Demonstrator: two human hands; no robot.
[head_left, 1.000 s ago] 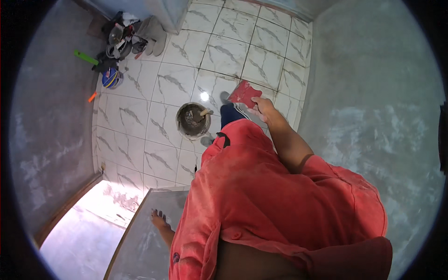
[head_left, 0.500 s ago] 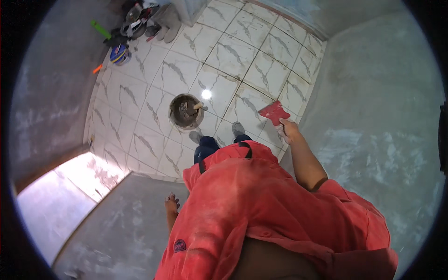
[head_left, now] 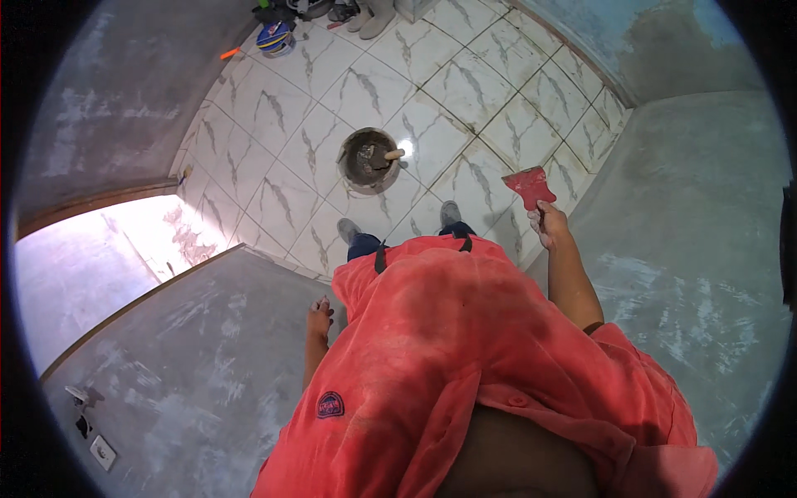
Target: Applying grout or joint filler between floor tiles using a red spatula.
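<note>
My right hand grips the narrow end of a red scraper, its wide blade edge pointing away from me above the tiled floor. My left hand hangs low beside my red shirt, its fingers loosely bent and apart, with nothing seen in them. On the floor just ahead of my feet stands a round bucket with grey wet mix inside. A tool's wooden handle leans over the bucket's right rim; the rest of that tool is partly sunk in the mix.
White marbled tiles cover the floor between grey plastered walls. A blue and yellow pail, an orange object and boots sit at the far left. Bright light enters a doorway at left. A wall socket shows lower left.
The view has turned and shifted, so the bucket and floor items sit higher and further right. My right hand still holds the scraper; the fingers of my left hand look slightly more bent.
</note>
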